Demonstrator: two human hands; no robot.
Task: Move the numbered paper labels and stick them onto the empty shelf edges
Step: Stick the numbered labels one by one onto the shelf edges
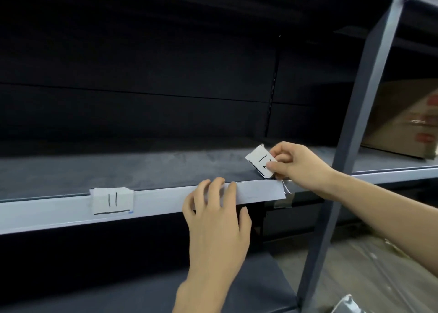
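Two bare hands work at the pale grey metal shelf edge. The right hand pinches a white paper label above the edge's right end. The left hand rests open-fingered on the edge, gripping nothing. A white "11" label sits stuck further left.

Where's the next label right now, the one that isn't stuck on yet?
In the head view, the loose label is pinched in the right hand, just above the right end of the shelf edge, right of the stuck label 11.
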